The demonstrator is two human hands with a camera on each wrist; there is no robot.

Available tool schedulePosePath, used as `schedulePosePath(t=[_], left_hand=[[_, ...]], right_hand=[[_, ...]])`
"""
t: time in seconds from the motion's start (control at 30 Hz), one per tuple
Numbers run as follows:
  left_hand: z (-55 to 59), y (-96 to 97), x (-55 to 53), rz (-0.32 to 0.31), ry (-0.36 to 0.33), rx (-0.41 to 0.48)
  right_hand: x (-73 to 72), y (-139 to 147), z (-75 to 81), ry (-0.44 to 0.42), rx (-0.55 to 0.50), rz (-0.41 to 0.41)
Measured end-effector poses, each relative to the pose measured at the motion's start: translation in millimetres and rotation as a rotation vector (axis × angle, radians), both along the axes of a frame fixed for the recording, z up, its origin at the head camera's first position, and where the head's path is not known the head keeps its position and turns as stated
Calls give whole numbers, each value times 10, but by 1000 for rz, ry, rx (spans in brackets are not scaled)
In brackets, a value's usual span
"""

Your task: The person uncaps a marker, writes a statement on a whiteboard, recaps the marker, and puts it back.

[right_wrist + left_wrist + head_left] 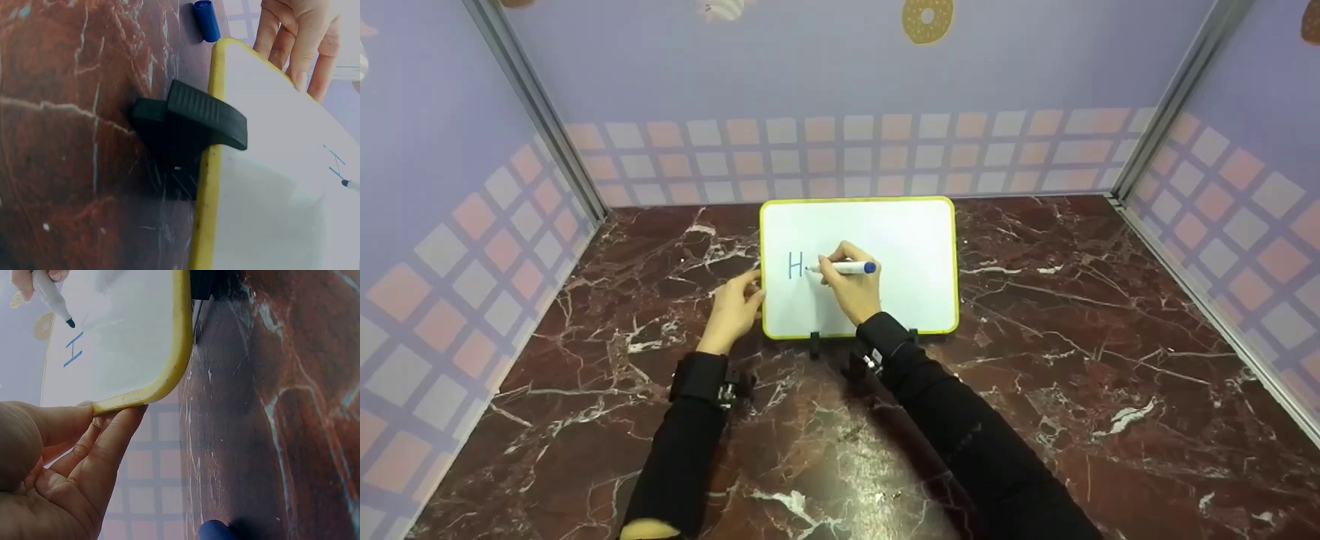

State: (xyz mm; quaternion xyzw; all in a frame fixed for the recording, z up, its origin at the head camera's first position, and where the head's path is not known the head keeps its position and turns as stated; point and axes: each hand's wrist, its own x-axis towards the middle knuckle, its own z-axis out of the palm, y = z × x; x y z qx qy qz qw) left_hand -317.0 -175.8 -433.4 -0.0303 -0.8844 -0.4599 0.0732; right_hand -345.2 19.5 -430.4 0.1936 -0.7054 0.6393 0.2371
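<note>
A whiteboard [900, 300] with a yellow frame leans upright on a black stand, with a blue letter H [796, 265] written on its left part. My left hand [733, 309] grips the board's left edge, thumb on the front and fingers behind, as the left wrist view shows. In my right hand [855, 289] is a white marker [851, 267] with a blue end, pinched between thumb and fingers. Its dark tip [70, 323] is right beside the H, at the board's surface. Part of the board's middle is hidden behind the right hand.
Black stand clips [205, 115] hook over the board's bottom edge. A small blue cylinder like a marker cap [206, 21] lies on the dark red marbled table [1080, 360], near the left hand. Patterned panels [840, 90] enclose the back and both sides.
</note>
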Motion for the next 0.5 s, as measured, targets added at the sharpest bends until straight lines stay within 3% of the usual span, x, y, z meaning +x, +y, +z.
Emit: schedulePosePath(t=[0.33, 0.5], left_hand=[[14, -3, 3, -5, -1, 10], [17, -7, 4, -3, -24, 7]], right_hand=[[-26, -6, 10, 40, 9, -58], [-21, -16, 27, 13, -1, -42]])
